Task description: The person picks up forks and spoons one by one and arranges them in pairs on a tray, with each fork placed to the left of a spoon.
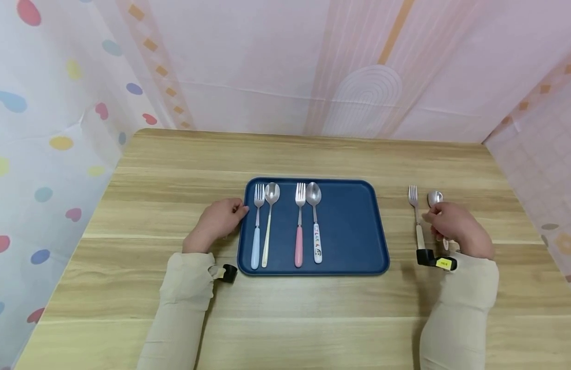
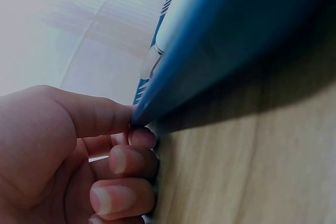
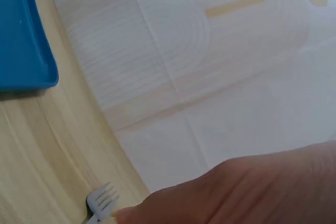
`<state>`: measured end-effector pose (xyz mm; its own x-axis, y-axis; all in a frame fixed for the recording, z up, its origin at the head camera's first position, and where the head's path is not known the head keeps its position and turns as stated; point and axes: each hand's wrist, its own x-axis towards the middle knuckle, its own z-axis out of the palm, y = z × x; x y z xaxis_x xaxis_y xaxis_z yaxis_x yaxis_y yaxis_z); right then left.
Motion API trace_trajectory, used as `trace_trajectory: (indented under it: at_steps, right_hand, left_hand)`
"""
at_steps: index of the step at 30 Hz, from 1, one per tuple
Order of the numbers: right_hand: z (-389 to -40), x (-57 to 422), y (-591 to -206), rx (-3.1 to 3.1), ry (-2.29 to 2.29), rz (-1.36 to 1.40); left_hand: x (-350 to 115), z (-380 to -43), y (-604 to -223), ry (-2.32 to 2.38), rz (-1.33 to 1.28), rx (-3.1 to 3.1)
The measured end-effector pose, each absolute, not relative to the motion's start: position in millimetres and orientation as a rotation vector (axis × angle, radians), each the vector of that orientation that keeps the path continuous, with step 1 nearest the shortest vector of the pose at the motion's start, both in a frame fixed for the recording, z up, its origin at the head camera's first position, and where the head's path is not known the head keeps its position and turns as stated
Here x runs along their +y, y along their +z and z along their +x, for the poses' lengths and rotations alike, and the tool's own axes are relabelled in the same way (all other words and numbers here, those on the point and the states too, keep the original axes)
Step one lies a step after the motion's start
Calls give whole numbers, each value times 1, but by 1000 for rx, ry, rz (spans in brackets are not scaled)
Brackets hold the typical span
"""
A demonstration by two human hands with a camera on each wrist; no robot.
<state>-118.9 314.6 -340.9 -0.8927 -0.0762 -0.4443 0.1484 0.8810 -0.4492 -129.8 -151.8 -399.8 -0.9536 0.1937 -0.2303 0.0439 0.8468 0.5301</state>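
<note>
Navy blue, the tray [image 1: 350,226] lies on the wooden table [image 1: 313,318]; take it as a clock dial with twelve at the far edge. On it, heads toward twelve and handles toward six, a blue-handled fork [image 1: 256,234] and a pale yellow spoon [image 1: 268,226] lie on the nine o'clock side; a pink-handled fork [image 1: 299,231] and a patterned spoon [image 1: 316,226] lie near the centre. At nine o'clock the left hand [image 1: 219,221] pinches the rim between thumb and forefinger. Off the tray at three o'clock lies a pale-handled fork [image 1: 418,228], with a loose spoon [image 1: 435,197] beyond it. The right hand [image 1: 456,223] is over that spoon's handle; whether its fingers grip it, I cannot tell. A patterned cloth [image 1: 267,67] hangs past twelve.
</note>
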Motion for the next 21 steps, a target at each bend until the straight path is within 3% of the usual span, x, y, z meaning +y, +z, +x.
trace_trajectory:
  at_steps: [21]
  right_hand:
    - [-126,307,-356,2500,-614,206]
  left_hand:
    - [-155,-128,-396,790,163,2740]
